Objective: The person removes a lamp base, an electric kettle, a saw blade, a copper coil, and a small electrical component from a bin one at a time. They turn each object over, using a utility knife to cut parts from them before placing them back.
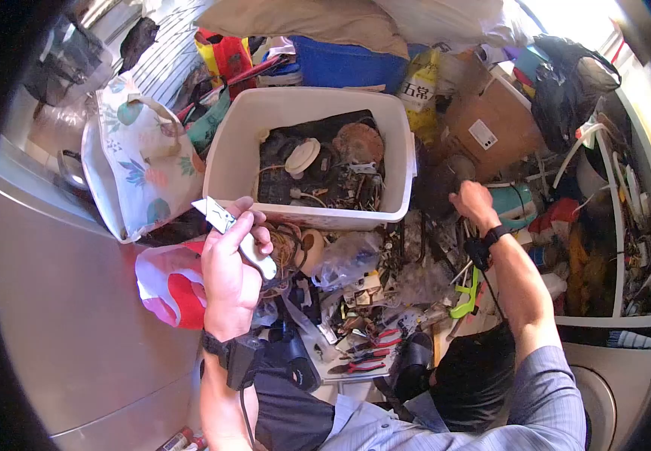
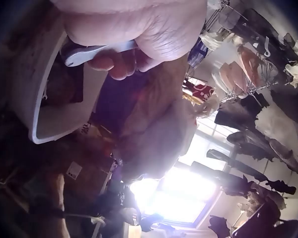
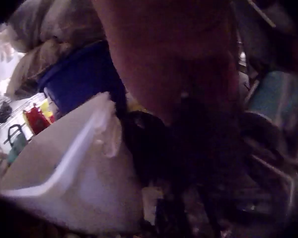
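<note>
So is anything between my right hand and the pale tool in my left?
Yes: in the head view, the near wall of the white tub lies between your right hand and the pale tool in your left hand. Going over the rim would probably clear it.

Left-wrist glare from window (image 2: 184,196), dim right-wrist view
</note>
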`<state>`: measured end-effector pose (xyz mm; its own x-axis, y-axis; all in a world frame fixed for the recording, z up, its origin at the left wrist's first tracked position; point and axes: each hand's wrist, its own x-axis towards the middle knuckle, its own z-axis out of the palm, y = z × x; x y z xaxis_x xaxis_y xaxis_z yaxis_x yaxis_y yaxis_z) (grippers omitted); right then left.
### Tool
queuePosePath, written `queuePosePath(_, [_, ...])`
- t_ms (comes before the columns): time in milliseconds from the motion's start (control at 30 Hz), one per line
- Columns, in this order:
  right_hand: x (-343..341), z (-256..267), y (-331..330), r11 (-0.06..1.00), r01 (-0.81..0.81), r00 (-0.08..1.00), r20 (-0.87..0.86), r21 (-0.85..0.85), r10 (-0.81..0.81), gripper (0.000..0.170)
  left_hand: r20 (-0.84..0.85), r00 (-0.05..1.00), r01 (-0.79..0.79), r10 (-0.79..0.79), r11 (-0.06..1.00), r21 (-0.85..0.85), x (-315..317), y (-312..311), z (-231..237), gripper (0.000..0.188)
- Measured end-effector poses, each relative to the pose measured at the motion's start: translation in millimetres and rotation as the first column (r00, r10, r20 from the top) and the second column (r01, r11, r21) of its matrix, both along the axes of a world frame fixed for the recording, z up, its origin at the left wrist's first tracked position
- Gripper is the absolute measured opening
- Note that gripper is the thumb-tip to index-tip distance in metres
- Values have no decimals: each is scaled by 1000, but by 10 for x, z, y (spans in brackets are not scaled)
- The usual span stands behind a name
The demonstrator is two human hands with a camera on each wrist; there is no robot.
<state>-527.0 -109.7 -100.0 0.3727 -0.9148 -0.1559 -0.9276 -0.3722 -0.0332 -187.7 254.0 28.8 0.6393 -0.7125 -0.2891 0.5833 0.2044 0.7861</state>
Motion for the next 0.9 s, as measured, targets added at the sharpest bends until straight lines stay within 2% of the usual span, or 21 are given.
queuePosePath(33, [145,128,-26,996,-90,992,-87,-10,89,41,12,1000,1,-1,1000,-7,-4,39,-2,27])
queuePosePath(100, [582,355,-61,956,-232,972,-78,-179,222,21,25,1000,-2,3,1000,-19,-5,82,39,27])
queuePosePath(133, [829,388,-117,915,-335,942,-98,-226,321,18,0,1000,-2,2,1000,-23,-21,103,76,27])
queuePosePath(167, [1153,487,-95,904,-391,920,-91,-172,381,17,-25,1000,-4,3,1000,-25,-28,136,97,27])
queuePosePath(200, [1382,325,-227,829,-526,850,-96,-190,518,17,-21,1000,-2,1,1000,-27,-11,165,94,27])
queuePosePath(267, [1951,266,-210,724,-681,731,-166,-112,662,20,-41,999,-14,13,1000,-24,-19,231,148,27])
queuePosePath(300, [2186,155,-175,716,-690,722,-169,-108,671,20,-46,999,-18,18,1000,-8,-16,269,173,26])
queuePosePath(367, [2590,-171,-170,562,-826,544,-324,-44,774,21,-37,997,-63,66,995,74,-27,321,274,22])
queuePosePath(400, [2712,-334,-184,555,-831,537,-323,-40,780,21,-19,997,-74,76,993,87,-26,378,288,21])
queuePosePath(467, [2930,-665,-206,331,-944,297,-411,11,862,23,22,997,-77,75,992,95,20,505,302,18])
queuePosePath(500, [3012,-876,-254,325,-946,291,-407,14,866,23,40,997,-71,68,993,90,46,572,309,16])
queuePosePath(533, [3061,-1088,-288,273,-962,261,-421,-32,869,24,84,993,-89,79,988,128,31,609,331,25])
queuePosePath(567, [3105,-1278,-339,219,-972,231,-439,-80,868,25,76,991,-118,107,981,155,51,621,360,24])
queuePosePath(600, [3150,-1388,-345,216,-973,227,-438,-76,870,25,12,1000,-21,20,989,147,122,690,378,24])
queuePosePath(633, [3189,-1484,-334,148,-984,177,-467,-99,866,26,-53,996,72,-66,989,131,176,762,370,26])
queuePosePath(667, [3204,-1577,-314,83,-989,131,-496,-119,858,27,-9,997,82,-82,993,88,178,783,333,25])
queuePosePath(767, [3227,-1861,-311,64,-978,164,-534,-201,830,27,70,986,143,-148,987,78,209,785,314,23])
queuePosePath(800, [3232,-1876,-297,89,-966,202,-490,-244,848,24,66,986,151,-156,986,75,219,773,291,23])
queuePosePath(900, [3226,-1834,-235,83,-965,192,-451,-249,872,20,72,983,159,-169,979,125,201,746,292,23])
